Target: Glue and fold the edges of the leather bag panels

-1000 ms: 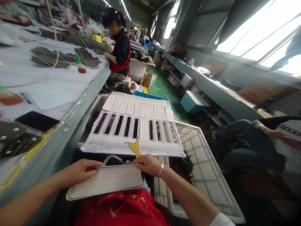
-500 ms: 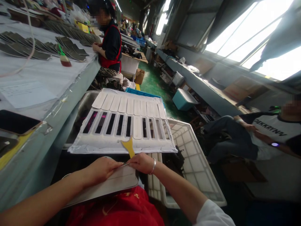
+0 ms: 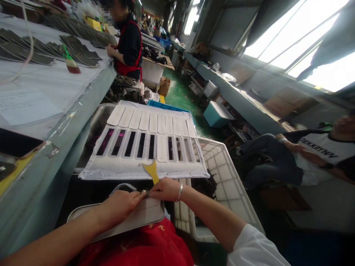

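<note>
Across my lap lies a pale, flat panel (image 3: 138, 214) with rounded corners and a line along its edge, perhaps a bag or wallet part. My left hand (image 3: 122, 203) lies over its upper edge, fingers pressed together there. A small shiny, gold-coloured bit (image 3: 143, 192) shows at those fingertips; its kind is unclear. Close beside, my right hand (image 3: 166, 189) pinches at the same edge, fingertips nearly meeting the left ones. A yellow fork-ended tool (image 3: 151, 171) rests on the front of the white frame, its lower end hidden behind my right hand.
Ahead, a white slotted frame (image 3: 102, 162) carries several pale strips (image 3: 144, 121). A white plastic crate (image 3: 222, 162) stands at right, a long table (image 3: 69, 107) at left with a glue bottle (image 3: 72, 64). One person works at that table; another sits at right.
My left hand has shifted slightly left and down, its fingers now flatter over the panel's edge. The panel tilts a little differently. My right hand stays pinched at almost the same spot.
</note>
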The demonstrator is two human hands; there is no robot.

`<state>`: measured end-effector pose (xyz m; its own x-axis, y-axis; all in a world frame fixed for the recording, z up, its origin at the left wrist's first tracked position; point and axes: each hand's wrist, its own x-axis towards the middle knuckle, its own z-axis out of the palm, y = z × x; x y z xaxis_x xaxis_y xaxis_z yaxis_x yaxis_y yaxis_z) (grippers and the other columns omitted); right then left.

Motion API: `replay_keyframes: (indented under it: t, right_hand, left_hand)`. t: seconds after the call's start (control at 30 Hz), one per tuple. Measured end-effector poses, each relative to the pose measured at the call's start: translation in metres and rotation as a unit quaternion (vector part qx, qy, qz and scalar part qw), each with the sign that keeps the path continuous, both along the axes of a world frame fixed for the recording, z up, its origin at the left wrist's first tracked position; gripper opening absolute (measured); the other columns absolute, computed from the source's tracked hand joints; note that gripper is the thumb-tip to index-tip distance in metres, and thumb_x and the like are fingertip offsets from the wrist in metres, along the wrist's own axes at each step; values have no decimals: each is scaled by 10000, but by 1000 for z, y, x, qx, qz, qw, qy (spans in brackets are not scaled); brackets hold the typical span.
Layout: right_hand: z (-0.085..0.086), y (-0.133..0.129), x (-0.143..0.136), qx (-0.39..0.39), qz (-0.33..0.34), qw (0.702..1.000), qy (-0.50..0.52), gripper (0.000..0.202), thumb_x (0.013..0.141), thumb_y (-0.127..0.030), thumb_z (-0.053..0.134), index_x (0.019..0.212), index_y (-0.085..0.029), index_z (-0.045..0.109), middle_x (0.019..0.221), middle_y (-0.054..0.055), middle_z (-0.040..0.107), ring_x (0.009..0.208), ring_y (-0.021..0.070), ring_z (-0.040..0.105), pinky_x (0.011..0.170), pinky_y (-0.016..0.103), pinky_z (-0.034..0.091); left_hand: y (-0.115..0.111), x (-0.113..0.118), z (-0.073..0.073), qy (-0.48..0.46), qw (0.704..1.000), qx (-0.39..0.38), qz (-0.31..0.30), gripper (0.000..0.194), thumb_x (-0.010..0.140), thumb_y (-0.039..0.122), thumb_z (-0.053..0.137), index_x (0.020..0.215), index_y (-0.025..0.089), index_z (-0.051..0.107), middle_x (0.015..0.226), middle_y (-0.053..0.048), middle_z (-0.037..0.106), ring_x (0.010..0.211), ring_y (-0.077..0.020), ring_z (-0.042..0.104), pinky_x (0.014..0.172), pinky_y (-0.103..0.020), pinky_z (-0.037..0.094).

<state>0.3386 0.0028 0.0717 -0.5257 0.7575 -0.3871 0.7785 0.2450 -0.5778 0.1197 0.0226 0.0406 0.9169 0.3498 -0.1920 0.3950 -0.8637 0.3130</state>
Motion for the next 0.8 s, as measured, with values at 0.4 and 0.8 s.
replay_keyframes:
  t: [0.4, 0.8]
  right_hand:
    - [-1, 30, -14, -139, 56, 988, -37, 353, 861, -334, 537, 1167, -178, 622, 1114, 43, 654, 997, 151, 597, 858, 184, 403]
    - [-17, 38, -21, -237, 42, 970, 38, 436, 873, -328, 524, 1266, -139, 531, 1260, 69, 558, 1170, 177, 502, 997, 192, 329]
  left_hand:
    - [-9, 2, 0, 46, 992, 110, -48, 584, 757, -38, 310, 1330, 37, 394, 1220, -247, 558, 813, -287, 668, 668, -452, 568]
    - [23, -51, -11, -99, 984, -142, -40, 588, 768, 87, 455, 1336, 235, 424, 1350, -53, 490, 1175, -220, 519, 986, -318, 439]
